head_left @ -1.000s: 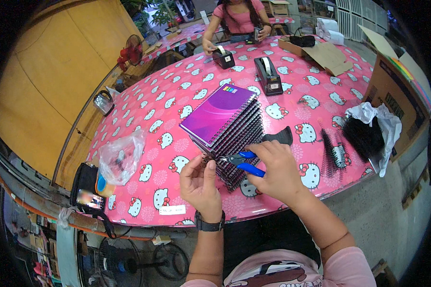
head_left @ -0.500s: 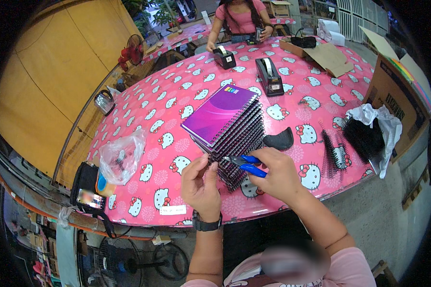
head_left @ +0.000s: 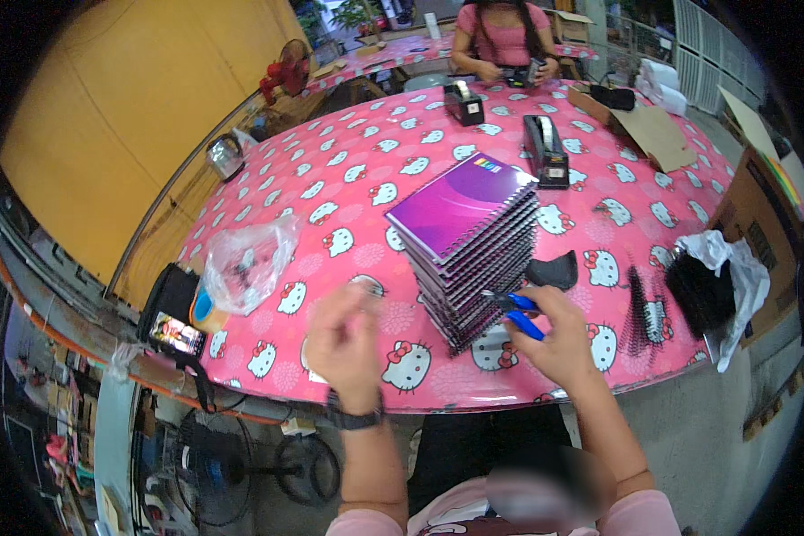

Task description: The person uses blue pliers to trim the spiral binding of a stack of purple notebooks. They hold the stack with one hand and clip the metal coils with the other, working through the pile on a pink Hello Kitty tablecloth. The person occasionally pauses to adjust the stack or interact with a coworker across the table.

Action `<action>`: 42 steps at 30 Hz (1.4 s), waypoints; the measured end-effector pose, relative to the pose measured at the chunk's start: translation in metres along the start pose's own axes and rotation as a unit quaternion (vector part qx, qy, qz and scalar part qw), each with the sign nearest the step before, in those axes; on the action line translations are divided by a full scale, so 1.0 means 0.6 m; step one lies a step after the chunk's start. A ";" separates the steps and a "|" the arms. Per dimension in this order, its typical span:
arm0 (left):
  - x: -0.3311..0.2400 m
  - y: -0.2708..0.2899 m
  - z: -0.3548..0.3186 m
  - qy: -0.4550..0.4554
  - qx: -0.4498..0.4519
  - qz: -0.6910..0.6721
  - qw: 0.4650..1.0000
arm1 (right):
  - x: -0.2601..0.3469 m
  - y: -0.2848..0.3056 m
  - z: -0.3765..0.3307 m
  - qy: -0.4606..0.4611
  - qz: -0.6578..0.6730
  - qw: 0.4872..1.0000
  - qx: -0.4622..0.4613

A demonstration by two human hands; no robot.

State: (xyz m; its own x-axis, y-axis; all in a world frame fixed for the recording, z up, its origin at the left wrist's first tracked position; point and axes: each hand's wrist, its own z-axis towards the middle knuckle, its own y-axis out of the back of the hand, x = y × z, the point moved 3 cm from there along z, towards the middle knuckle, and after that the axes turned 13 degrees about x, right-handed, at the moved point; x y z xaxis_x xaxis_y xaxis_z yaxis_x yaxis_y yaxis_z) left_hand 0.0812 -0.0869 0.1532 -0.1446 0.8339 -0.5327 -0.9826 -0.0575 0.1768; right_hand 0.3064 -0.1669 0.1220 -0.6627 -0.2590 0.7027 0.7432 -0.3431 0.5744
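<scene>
Bare hands are apart: the right hand [head_left: 558, 339] grips small metal cutters with smooth blue handles [head_left: 524, 325], their tips at the stack's ridged side, though contact is unclear; the blurred left hand [head_left: 344, 344] hovers with bent fingers, and whether it pinches anything I cannot tell. Between and beyond them rises a tall stack of glossy purple-covered notebooks [head_left: 460, 210], bound with black wire spirals, on a slick pink tablecloth with white cat faces [head_left: 272, 210]. Near its right side lies a curved matte-black piece [head_left: 554, 271]; behind stand two black tape dispensers [head_left: 546, 165]. Springy black wire coils [head_left: 639, 313] lie farther right, a crumpled clear plastic bag [head_left: 250, 268] left.
</scene>
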 end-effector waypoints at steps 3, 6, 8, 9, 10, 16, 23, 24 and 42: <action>0.077 0.113 0.068 0.064 -0.163 0.199 0.964 | -0.015 0.010 -0.012 -0.016 0.016 1.000 -0.016; 0.205 0.255 0.091 0.104 -0.071 0.299 0.946 | -0.014 0.006 -0.014 -0.005 0.007 1.000 -0.007; 0.239 0.262 0.094 0.123 0.013 0.311 0.942 | -0.009 0.000 -0.012 -0.001 0.006 1.000 0.005; 0.241 0.236 0.078 0.137 0.044 0.278 0.950 | -0.009 -0.002 -0.012 -0.003 0.003 1.000 0.010; 0.239 0.206 0.053 0.156 0.076 0.246 0.954 | -0.010 -0.004 -0.013 0.005 0.002 1.000 0.000; 0.113 0.013 -0.051 0.198 0.124 0.039 0.972 | -0.006 -0.009 -0.012 0.016 -0.013 0.999 0.035; 0.032 -0.042 -0.068 0.154 0.143 -0.089 0.974 | -0.011 -0.010 -0.017 0.010 -0.002 0.999 0.044; 0.026 -0.043 -0.067 0.150 0.147 -0.116 0.971 | -0.011 -0.010 -0.019 0.016 -0.002 0.999 0.037; 0.184 0.075 -0.024 0.222 0.095 0.070 0.968 | -0.067 -0.070 -0.052 0.018 0.002 0.998 0.053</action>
State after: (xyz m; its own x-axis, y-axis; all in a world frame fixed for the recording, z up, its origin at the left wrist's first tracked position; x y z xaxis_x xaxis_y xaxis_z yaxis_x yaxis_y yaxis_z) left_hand 0.0196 -0.0052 0.0901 -0.3527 0.5038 -0.7885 -0.9165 -0.0162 0.3996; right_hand 0.2991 -0.1704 0.0566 -0.6618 -0.2935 0.6898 0.7496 -0.2449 0.6150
